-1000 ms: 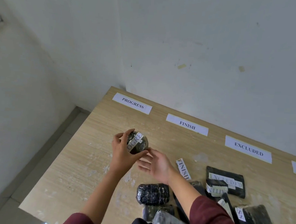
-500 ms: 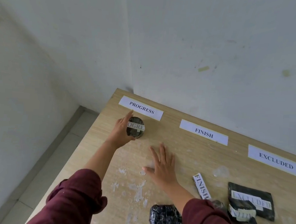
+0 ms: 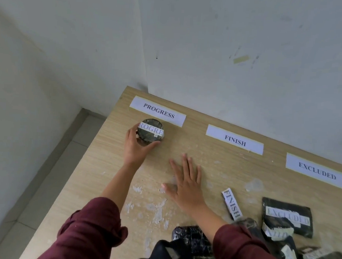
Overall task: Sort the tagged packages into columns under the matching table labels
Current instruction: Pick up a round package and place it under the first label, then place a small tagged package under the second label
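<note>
The left hand (image 3: 135,147) cups a round dark package (image 3: 150,132) tagged "ROGRE", standing on the wooden table (image 3: 108,165) just below the PROGRESS label (image 3: 158,111), near the table's left edge; the right hand (image 3: 185,183) lies flat, fingers spread, on bare wood between that package and the pile; FINISH label (image 3: 235,139) and EXCLUDED label (image 3: 316,171) run rightward along the wall edge, with open tabletop under both; a loose "FINISH" tag (image 3: 231,204) and a flat package tagged "EXCLUDED" (image 3: 288,216) lie at lower right among other dark packages.

We recorded soft, even daylight without glare; shadows beneath the hands stayed faint, wide-angle distortion bent the frame edges, and the nearest packages (image 3: 189,242) blurred.
</note>
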Tool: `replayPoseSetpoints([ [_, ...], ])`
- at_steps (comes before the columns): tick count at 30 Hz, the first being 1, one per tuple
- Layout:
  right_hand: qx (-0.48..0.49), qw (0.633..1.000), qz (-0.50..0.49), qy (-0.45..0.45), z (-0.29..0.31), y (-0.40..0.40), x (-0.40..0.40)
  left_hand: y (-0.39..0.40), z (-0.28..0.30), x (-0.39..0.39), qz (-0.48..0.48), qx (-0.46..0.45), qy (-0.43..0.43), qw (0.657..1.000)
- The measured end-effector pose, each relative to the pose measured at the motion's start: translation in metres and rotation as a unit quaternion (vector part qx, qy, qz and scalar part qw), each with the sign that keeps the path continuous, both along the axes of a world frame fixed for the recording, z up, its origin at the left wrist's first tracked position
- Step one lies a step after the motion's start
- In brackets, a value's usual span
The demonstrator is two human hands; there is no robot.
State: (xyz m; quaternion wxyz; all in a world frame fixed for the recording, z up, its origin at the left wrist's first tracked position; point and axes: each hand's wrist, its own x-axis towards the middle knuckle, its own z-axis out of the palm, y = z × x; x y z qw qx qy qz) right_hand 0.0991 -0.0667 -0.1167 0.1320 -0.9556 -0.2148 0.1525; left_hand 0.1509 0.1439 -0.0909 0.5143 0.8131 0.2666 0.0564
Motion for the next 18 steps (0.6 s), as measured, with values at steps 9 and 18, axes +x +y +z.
replayPoseSetpoints([
  [9,0.079,0.996,-0.017,-0.021,0.033,-0.056,0.000,-0.042,0.010,-0.032,0.038,0.019,0.013,0.999],
  [18,0.039,0.971,-0.234,-0.036,0.050,-0.165,-0.032,-0.122,0.017,-0.095,-0.047,0.022,0.003,0.999],
])
